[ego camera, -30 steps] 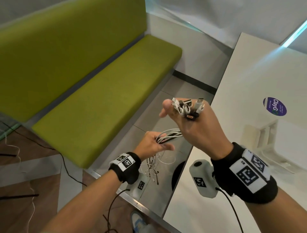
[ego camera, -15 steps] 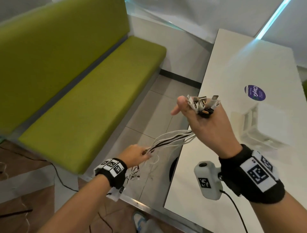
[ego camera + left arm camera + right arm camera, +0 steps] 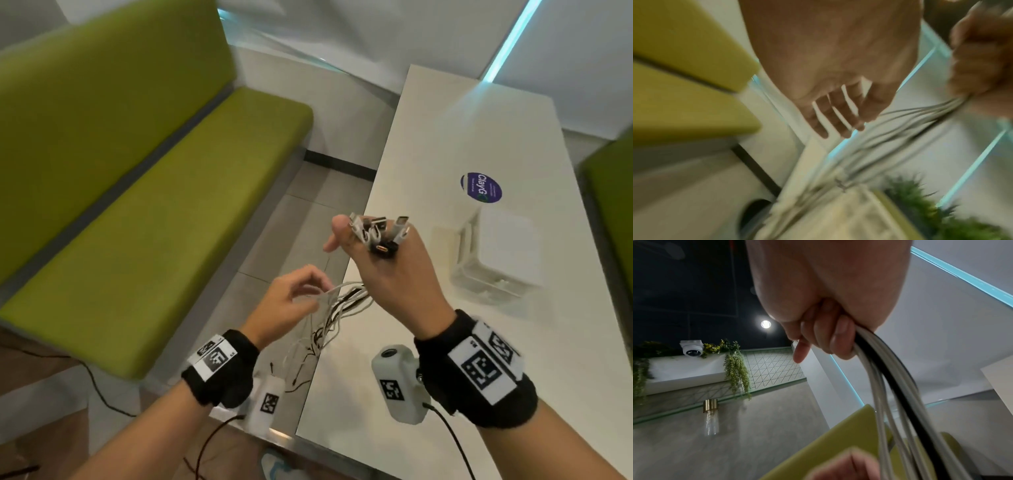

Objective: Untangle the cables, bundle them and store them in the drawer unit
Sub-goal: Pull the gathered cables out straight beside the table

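While the right hand (image 3: 394, 274) grips cables (image 3: 375, 234), left hand (image 3: 284, 305) pinches them.

We see a white tabletop (image 3: 445, 144); stuck on it at two o'clock is a round purple sticker (image 3: 481, 187), and just beside that, at three o'clock, stands a white drawer unit (image 3: 496, 257).

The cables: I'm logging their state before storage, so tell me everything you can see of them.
The cables are a bunch of thin, mostly white cords with at least one black cord. The right hand holds them in a closed grip, their white, silver and black plugs fanned out above the fist. The strands hang loose and tangled beside the table; the left hand touches them just below, pinch unclear.
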Demonstrator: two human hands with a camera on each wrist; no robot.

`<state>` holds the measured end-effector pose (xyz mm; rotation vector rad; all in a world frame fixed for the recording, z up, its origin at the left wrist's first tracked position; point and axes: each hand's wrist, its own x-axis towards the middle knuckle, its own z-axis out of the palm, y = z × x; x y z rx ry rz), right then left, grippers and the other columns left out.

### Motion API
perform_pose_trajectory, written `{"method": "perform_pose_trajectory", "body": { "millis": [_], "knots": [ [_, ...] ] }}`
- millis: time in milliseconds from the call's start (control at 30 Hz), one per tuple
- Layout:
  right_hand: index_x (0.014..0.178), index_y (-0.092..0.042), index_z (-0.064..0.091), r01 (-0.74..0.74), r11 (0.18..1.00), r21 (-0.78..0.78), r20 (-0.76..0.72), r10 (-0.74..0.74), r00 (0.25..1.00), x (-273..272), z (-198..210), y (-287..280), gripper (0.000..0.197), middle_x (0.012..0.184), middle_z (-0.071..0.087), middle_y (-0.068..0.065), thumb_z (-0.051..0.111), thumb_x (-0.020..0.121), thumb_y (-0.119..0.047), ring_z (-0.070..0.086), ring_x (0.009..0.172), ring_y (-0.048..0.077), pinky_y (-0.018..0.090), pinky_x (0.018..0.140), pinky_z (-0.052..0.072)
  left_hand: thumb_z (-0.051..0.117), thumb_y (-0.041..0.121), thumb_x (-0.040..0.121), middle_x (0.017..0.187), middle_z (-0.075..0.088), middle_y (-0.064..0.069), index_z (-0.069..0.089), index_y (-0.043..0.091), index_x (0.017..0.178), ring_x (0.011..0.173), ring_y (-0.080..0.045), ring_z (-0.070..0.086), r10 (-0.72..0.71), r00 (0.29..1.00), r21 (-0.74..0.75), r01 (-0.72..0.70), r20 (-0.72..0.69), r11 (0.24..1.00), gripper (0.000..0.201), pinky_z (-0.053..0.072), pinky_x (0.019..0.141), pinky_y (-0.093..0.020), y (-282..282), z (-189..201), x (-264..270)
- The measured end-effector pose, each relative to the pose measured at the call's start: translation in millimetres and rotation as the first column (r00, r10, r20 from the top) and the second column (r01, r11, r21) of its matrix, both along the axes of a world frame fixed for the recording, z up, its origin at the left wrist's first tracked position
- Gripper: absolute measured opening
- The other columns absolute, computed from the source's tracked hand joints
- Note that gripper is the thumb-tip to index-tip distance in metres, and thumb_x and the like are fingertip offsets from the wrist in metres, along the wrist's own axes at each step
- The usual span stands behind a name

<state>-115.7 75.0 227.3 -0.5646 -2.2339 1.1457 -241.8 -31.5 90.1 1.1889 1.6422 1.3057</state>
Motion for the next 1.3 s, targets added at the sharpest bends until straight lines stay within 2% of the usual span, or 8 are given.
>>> {"method": "perform_pose_trajectory", "body": {
  "millis": [67, 167, 333, 433, 733, 867, 1033, 1300],
  "knots": [
    [0.068, -0.017, 0.072, 0.004, 1.000, -0.003, 0.005, -0.004, 1.000, 3, 1, 4, 0.039, 0.059, 0.062, -0.010, 0.053, 0.094, -0.038, 0.054, 0.056, 0.003, 0.011, 0.058, 0.035, 0.059, 0.004, 0.085, 0.103, 0.066, -0.012, 0.062, 0.002, 0.106, 0.100, -0.030, 0.062, -0.094, 0.989, 0.026, 0.092, 0.112, 0.995, 0.021, 0.049, 0.097, -0.038, 17, 11, 22],
    [0.068, -0.019, 0.072, 0.004, 1.000, -0.031, 0.022, -0.003, 1.000, 8, 4, 6, 0.040, 0.062, 0.064, 0.007, 0.052, 0.093, -0.042, 0.054, 0.058, 0.018, 0.019, 0.058, 0.038, 0.064, 0.012, 0.087, 0.103, 0.070, 0.000, 0.068, 0.011, 0.104, 0.097, -0.015, 0.065, -0.167, 0.969, -0.038, 0.163, -0.180, 0.986, 0.017, 0.050, 0.092, -0.039, 25, -7, 29],
    [0.067, -0.018, 0.073, 0.009, 0.999, -0.049, 0.002, -0.009, 1.000, 8, 8, 5, 0.040, 0.061, 0.062, -0.001, 0.053, 0.093, -0.041, 0.051, 0.056, 0.010, 0.016, 0.057, 0.036, 0.058, 0.007, 0.085, 0.104, 0.070, 0.014, 0.074, 0.018, 0.092, 0.094, 0.003, 0.062, -0.303, 0.838, -0.003, 0.338, -0.453, 0.941, 0.021, 0.045, 0.081, -0.013, 15, -30, 40],
    [0.066, -0.018, 0.072, -0.018, 0.999, -0.049, -0.015, 0.017, 1.000, 3, 9, 1, 0.039, 0.051, 0.050, -0.007, 0.054, 0.094, -0.039, 0.041, 0.048, 0.006, 0.013, 0.052, 0.030, 0.054, 0.010, 0.088, 0.110, 0.070, 0.009, 0.075, 0.017, 0.096, 0.100, -0.005, 0.061, -0.302, 0.734, -0.038, 0.354, -0.608, 0.935, 0.024, 0.049, 0.089, -0.021, 19, -40, 43],
    [0.070, -0.010, 0.073, -0.095, 0.995, 0.006, -0.075, 0.095, 0.993, -6, 20, -8, 0.037, 0.045, 0.047, -0.024, 0.054, 0.096, -0.027, 0.049, 0.049, -0.003, 0.006, 0.054, 0.032, 0.037, 0.037, 0.101, 0.097, 0.055, 0.016, 0.058, 0.031, 0.107, 0.095, -0.014, 0.057, -0.439, 0.571, -0.511, 0.039, -0.694, 0.859, 0.022, 0.032, 0.090, -0.035, 6, -78, -9],
    [0.072, -0.007, 0.072, -0.117, 0.993, -0.017, -0.114, 0.114, 0.987, -4, 30, -2, 0.037, 0.045, 0.049, -0.029, 0.052, 0.096, -0.027, 0.054, 0.054, -0.011, 0.004, 0.057, 0.035, 0.032, 0.034, 0.102, 0.126, 0.061, 0.002, 0.027, 0.043, 0.147, 0.110, -0.023, 0.059, -0.518, 0.633, -0.732, -0.117, -0.576, 0.671, 0.046, 0.036, 0.096, -0.045, -22, -128, -34],
    [0.071, -0.013, 0.070, -0.089, 0.993, -0.081, -0.104, 0.081, 0.991, 5, 30, 7, 0.038, 0.045, 0.049, -0.024, 0.049, 0.094, -0.036, 0.052, 0.049, -0.003, 0.009, 0.055, 0.031, 0.037, 0.023, 0.096, 0.130, 0.060, -0.007, 0.033, 0.045, 0.145, 0.112, -0.028, 0.060, -0.524, 0.736, -0.868, -0.174, -0.428, 0.465, 0.054, 0.047, 0.095, -0.040, -44, -156, -54],
    [0.070, -0.015, 0.069, -0.026, 0.987, -0.159, -0.058, 0.017, 0.998, 18, 20, 17, 0.038, 0.043, 0.049, -0.020, 0.050, 0.092, -0.040, 0.054, 0.052, -0.004, 0.018, 0.060, 0.029, 0.046, 0.035, 0.098, 0.138, 0.051, 0.002, 0.064, 0.035, 0.119, 0.114, -0.023, 0.057, -0.391, 0.847, -0.856, -0.135, -0.361, 0.499, 0.028, 0.045, 0.096, -0.034, -56, -172, -56]
  ]
}}
